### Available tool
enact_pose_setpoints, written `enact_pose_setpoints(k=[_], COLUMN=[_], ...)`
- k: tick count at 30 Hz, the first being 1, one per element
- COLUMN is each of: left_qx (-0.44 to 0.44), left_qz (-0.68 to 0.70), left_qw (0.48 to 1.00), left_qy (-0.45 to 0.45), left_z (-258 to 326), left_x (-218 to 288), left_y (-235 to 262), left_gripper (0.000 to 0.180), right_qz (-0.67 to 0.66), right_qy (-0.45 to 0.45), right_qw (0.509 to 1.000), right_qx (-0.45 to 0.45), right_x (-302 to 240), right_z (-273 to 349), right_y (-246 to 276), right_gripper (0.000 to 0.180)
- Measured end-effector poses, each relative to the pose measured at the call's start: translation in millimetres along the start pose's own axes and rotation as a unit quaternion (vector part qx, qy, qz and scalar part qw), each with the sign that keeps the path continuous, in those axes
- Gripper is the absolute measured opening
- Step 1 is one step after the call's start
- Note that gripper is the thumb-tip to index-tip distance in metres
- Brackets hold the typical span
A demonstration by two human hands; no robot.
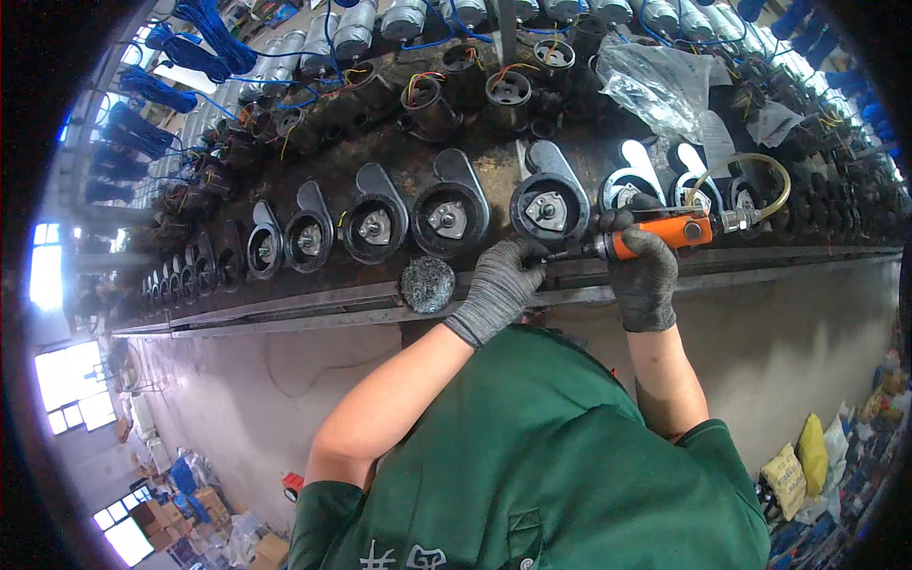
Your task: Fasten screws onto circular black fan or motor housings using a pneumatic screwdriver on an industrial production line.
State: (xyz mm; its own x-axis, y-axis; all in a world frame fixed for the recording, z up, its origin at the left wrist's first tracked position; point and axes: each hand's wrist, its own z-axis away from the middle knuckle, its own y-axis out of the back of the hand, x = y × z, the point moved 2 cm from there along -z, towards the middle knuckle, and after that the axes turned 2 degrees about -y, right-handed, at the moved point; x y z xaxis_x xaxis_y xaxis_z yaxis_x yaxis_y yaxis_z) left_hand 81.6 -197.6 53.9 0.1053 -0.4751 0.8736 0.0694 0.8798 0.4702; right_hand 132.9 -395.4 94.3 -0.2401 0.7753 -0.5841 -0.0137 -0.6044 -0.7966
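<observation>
Two gloved hands on one orange air tool (pixel 665 231) — stubby body, black nose pointing left, brass fitting at its right end with a yellowish hose (pixel 760 176) looping up and back over the bench. Right hand (pixel 644 275) in a grey knit glove is wrapped fully around the orange body, fingers closed tight, palm under it. Left hand (pixel 501 285), same kind of glove, is closed around the black nose of the tool (pixel 570 253), just left of the right hand; the tool tip itself is hidden behind the fingers, can't tell what bit is fitted.

Tool sits along the near edge of the bench (pixel 285 318), roughly parallel to that edge, its nose just below a black round housing (pixel 549 209) with a grey triangular plate and centre shaft on its face. That housing is one of a row — similar black housings (pixel 448 217) run left along the bench toward its far left corner, each with a teardrop-shaped flange standing up behind it. More of them continue right of the tool, partly covered by the hose.

Grey round abrasive pad (pixel 427 283) lies on the near edge, just left of the left hand, not touching it.

Behind the row: black cups with coloured wires (pixel 427 95), silver cylinders, blue cable coils (pixel 204 28), a clear plastic bag (pixel 655 85) near the back right.
</observation>
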Motion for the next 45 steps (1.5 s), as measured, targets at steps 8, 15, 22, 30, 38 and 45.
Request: enact_pose_setpoints(k=[8,15,22,30,38,45], left_qx=[-0.003,-0.032,-0.048,-0.083,-0.087,-0.141], left_qz=[-0.06,-0.157,-0.165,-0.288,-0.272,-0.362], left_qw=[0.996,0.984,0.979,0.951,0.958,0.92], left_qy=[-0.064,-0.071,-0.109,-0.077,0.013,-0.058], left_z=[-2,-1,-4,-17,-47,-57], left_x=[-10,14,0,12,25,10], left_y=[1,11,3,5,10,-8], left_gripper=[0.028,0.025,0.027,0.037,0.041,0.036], right_qz=[0.032,0.078,0.155,0.097,0.091,0.221], right_qy=[-0.018,0.013,0.071,0.042,0.086,0.16], right_qw=[0.999,0.995,0.971,0.992,0.992,0.962], right_qx=[-0.022,-0.062,-0.166,-0.068,-0.002,-0.007], right_x=[-2,1,6,11,9,21], right_z=[1,0,-10,-10,-35,-76], right_y=[-10,-4,3,11,12,32], right_gripper=[0.045,0.048,0.052,0.049,0.044,0.048])
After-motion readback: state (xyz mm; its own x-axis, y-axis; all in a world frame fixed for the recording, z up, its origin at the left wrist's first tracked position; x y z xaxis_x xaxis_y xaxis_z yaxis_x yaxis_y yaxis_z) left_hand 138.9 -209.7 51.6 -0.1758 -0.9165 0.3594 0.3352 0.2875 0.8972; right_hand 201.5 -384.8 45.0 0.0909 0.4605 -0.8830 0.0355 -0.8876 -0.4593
